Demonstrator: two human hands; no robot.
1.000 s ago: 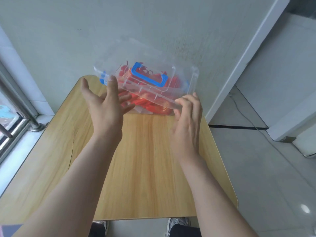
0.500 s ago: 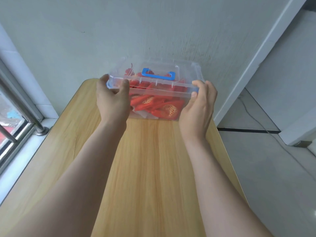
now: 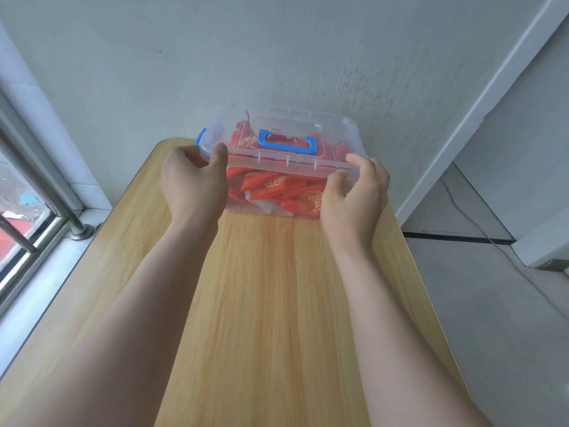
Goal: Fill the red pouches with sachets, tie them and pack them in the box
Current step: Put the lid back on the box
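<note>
1. Box [image 3: 286, 164] – clear plastic, lid [image 3: 308, 123] on, standing at the far end of the wooden surface [image 3: 277, 303], close to the pale wall [image 3: 308, 57].
2. Handle [image 3: 288, 143] – blue, lying flat in the middle of the lid; a blue latch [image 3: 200, 137] shows at the box's left end.
3. Red pouches [image 3: 277, 188], with gold print, seen through the front wall of the box and heaped inside it. Whether they are tied cannot be told.
4. Left hand [image 3: 192, 186]: fingers curled round the left end of the box, thumb pressed on the lid's near edge.
5. Right hand [image 3: 354, 192]: fingers hooked over the lid at the right front corner, thumb against the front wall below the rim.
6. Both forearms reach forward over the bare wood, one on each side of the box.
7. Window [image 3: 18, 211] with a metal rail at far left; grey floor [image 3: 492, 303] at right, with a thin cable [image 3: 480, 229] running across it
</note>
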